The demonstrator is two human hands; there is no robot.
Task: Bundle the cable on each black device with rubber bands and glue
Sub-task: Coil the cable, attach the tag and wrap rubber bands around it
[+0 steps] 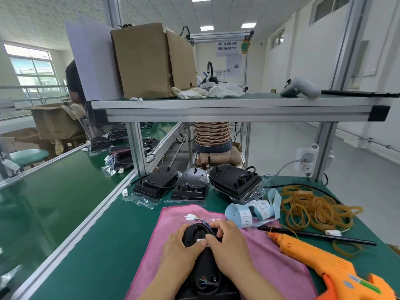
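Left hand (180,243) and right hand (229,247) clamp curled fingers round the black device (204,265); cardboard box (140,61) at 11 o'clock, contents hidden.

Glue gun (313,256) — handle off-frame

the scene is showing a factory assembly line. a green conveyor belt (54,191) is stretching along the left of the frame. an aluminium-profile shelf (216,109) is spanning the middle and carrying a cardboard box (142,61) at upper centre. black devices (190,185) in clear bags are sitting in a row at centre. a pile of rubber bands (313,208) and an orange glue gun (320,263) are lying at lower right. a seated worker (212,133) is occupying the next station behind the shelf.
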